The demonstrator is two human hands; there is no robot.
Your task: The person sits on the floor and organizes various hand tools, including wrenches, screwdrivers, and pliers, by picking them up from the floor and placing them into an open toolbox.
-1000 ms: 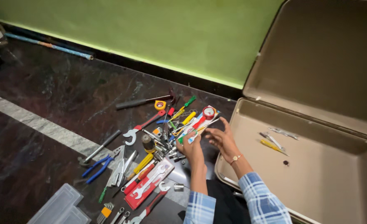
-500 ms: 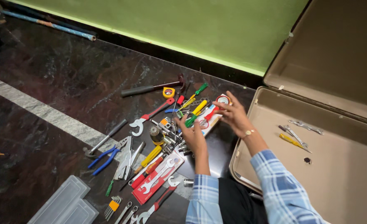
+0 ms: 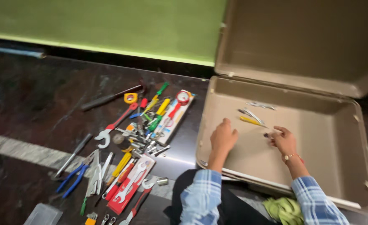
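**A:** Both hands are inside the open case. Left hand lies palm-down on the case floor near its left wall, fingers loosely curled, grasping nothing I can see. Right hand sits mid-floor, fingertips at a small dark spot; whether it pinches anything, can't tell (frame is blurred).

**B:** Room around them?

**A:** Plenty. Case floor is mostly bare to the right and toward the near rim. Lid stands upright behind. Forearms in blue plaid sleeves cross the near rim.

**B:** What's in the case?

**A:** Yellow-handled screwdriver and a couple of slim metal tools just beyond the hands, another metal piece near the back wall. Case is tan, rectangular. Tool pile lies on the dark floor left of the case, apart from it.
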